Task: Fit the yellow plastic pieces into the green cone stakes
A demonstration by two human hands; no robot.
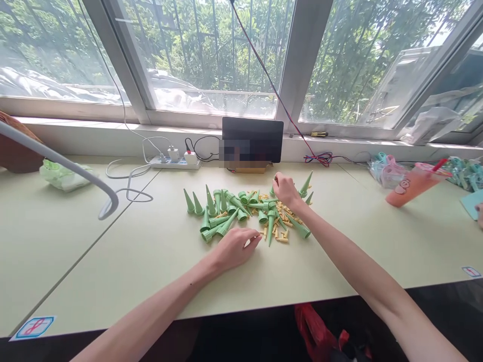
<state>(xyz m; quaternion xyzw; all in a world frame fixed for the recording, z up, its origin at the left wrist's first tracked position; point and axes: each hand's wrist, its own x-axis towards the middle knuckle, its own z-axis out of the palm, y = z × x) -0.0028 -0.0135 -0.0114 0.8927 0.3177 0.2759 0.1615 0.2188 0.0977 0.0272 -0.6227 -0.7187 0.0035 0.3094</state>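
Observation:
A heap of several green plastic cones lies on the pale table, mixed with many small yellow pegs. My left hand rests at the near edge of the heap, its fingers drawn together in a pinch beside a yellow peg; what they hold is too small to make out. My right hand reaches to the far side of the heap, fingers curled down among cones and pegs, next to an upright green cone.
A dark tablet leans against the window sill behind the heap. A power strip with white cables lies to the left, a bent grey lamp arm further left. An orange cup and pastel items stand at right. Red bag below the table edge.

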